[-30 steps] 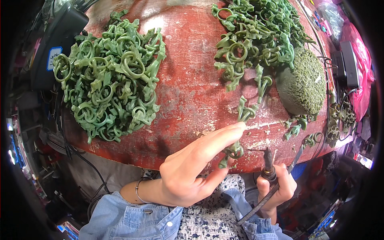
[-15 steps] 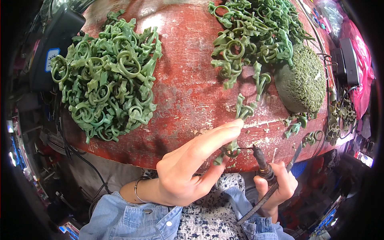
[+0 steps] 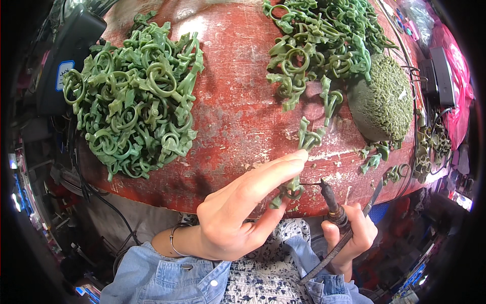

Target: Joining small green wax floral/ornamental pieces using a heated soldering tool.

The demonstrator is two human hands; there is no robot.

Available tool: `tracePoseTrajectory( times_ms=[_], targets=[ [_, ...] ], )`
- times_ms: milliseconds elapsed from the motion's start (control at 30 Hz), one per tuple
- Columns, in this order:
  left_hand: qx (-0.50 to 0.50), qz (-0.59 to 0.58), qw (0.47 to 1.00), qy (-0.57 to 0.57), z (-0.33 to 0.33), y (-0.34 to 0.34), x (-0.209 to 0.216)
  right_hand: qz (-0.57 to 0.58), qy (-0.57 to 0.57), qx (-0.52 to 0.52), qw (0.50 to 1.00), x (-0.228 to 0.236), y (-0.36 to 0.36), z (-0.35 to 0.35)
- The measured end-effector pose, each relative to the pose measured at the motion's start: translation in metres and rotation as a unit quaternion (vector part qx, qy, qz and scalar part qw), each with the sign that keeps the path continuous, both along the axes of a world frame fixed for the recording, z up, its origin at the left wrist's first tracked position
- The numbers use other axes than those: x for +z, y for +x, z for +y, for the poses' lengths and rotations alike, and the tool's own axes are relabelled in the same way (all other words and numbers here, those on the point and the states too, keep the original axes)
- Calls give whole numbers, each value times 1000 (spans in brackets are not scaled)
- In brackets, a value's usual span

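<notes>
My left hand (image 3: 238, 207) pinches a small green wax ring piece (image 3: 294, 189) between thumb and fingers, just over the table's near edge. In my right hand (image 3: 358, 234) is a dark heated wax pen (image 3: 330, 198), whose thin needle tip reaches left to the ring piece; whether it touches cannot be told. The same hand also holds a slim metal tool with a flat blade end (image 3: 375, 195) and a ridged handle, slanting across the palm. Another green wax piece (image 3: 308, 134) lies just beyond my left fingertips.
Green wax ring pieces are heaped at left (image 3: 136, 96) and at far right (image 3: 324, 45) on the worn red table (image 3: 233, 106). A rounded block covered in green crumbs (image 3: 382, 99) sits at right near loose pieces. A black box (image 3: 71, 61) stands at the left edge.
The wax pen's tip has shifted slightly upward beside the ring piece. My left hand keeps the same hold, and the heaps look unchanged.
</notes>
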State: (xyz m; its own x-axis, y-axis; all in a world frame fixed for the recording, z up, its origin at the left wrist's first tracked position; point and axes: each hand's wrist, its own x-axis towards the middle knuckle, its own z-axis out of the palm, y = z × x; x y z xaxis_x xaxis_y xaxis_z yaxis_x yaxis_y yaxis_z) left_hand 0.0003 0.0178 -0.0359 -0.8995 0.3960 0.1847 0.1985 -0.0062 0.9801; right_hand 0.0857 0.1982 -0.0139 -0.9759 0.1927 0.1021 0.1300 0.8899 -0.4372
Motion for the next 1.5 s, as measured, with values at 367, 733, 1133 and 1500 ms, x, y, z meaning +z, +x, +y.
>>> tracePoseTrajectory(
  times_ms=[367,733,1133,1500],
  targets=[
    [-1,-12,1000,-5,0,-1,2,5,-14,9,1000,0,0,1],
    [72,35,996,-25,4,0,3,59,-185,-26,981,-17,10,5],
    [48,129,988,-70,-2,6,28,80,-324,-97,938,-18,20,-8],
    [85,221,967,-96,-6,28,33,89,-482,-32,871,22,14,-46]
  ],
)
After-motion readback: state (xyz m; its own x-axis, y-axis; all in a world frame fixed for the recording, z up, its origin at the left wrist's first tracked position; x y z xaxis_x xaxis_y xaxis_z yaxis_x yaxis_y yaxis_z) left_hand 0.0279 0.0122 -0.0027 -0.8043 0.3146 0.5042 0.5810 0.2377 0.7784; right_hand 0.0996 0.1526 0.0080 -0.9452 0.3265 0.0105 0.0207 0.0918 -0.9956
